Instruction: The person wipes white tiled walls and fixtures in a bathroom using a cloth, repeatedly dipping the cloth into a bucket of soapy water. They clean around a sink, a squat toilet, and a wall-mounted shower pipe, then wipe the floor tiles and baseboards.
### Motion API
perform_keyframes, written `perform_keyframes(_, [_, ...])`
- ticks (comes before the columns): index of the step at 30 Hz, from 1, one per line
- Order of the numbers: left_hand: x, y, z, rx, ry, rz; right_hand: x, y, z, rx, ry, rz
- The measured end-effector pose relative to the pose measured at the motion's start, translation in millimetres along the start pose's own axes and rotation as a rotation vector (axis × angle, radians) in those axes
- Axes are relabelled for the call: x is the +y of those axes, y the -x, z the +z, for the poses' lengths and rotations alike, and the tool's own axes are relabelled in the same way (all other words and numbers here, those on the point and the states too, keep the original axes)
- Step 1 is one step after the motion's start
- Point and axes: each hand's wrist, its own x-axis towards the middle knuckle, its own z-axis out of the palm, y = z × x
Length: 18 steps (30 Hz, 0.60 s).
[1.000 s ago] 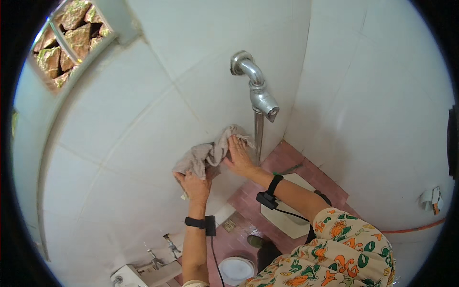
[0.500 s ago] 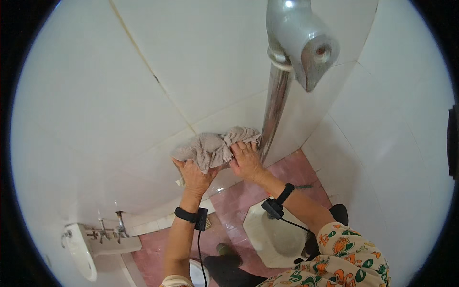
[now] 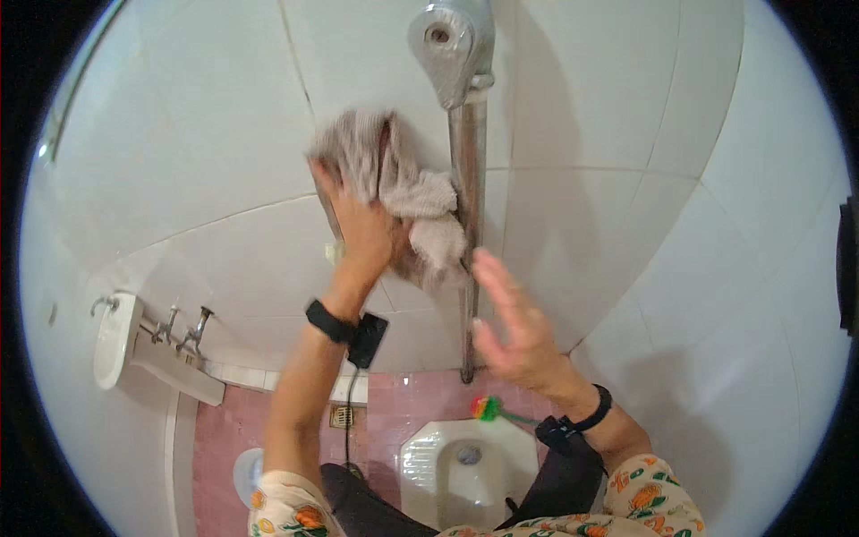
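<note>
A grey cloth [image 3: 420,192] is slanting from upper left to lower right along its long axis, at the tiled wall [image 3: 595,233], beside the metal pipe [image 3: 468,148]. The left hand [image 3: 362,228] is gripping it, fingers partly hidden; the right hand [image 3: 521,340] is hovering empty, fingers extended, thumb apart.

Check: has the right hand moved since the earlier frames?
Yes, the right hand moved right relative to the metal pipe: earlier mostly left of it, on the cloth; now right of it.
</note>
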Motion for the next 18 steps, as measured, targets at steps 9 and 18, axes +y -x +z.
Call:
perform_keyframes(9, [-32.0, -88.1, -14.9, -0.397, -0.417, 0.622, 91.0, -61.4, -37.3, 0.314, 0.485, -0.250])
perform_keyframes(18, [-8.6, -98.5, -12.5, -0.297, -0.276, 0.728, 82.4, -128.5, -66.0, 0.501, 0.551, -0.567])
